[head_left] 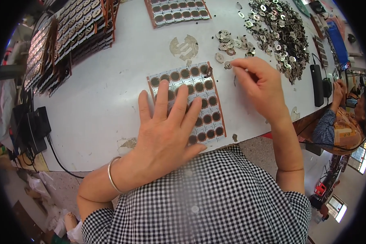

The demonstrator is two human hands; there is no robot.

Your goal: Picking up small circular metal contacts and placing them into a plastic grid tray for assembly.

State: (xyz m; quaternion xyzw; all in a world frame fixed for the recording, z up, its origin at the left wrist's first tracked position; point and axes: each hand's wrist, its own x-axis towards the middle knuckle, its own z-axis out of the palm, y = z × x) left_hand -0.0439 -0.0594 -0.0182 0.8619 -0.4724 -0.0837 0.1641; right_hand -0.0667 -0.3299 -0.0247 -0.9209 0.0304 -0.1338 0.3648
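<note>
A panel of small circuit boards [207, 110] with rows of dark round spots lies on the white table in front of me. My left hand [164, 126] rests flat on it with the fingers spread, hiding its left and lower middle part. Just beyond the panel's far right corner, my right hand [262, 83] has thumb and forefinger pinched on a small metal clip [228, 65]. Another dark clip [208, 72] sits at that corner of the panel. Beyond my right fingertips lies a small cluster of loose clips [232, 42].
A large heap of metal clips [286, 40] covers the far right. Tall stacks of panels [73, 36] stand far left, and another panel [179, 12] lies at the far edge. Black power adapters [30, 128] sit at the left edge. Another person [333, 122] is at the right.
</note>
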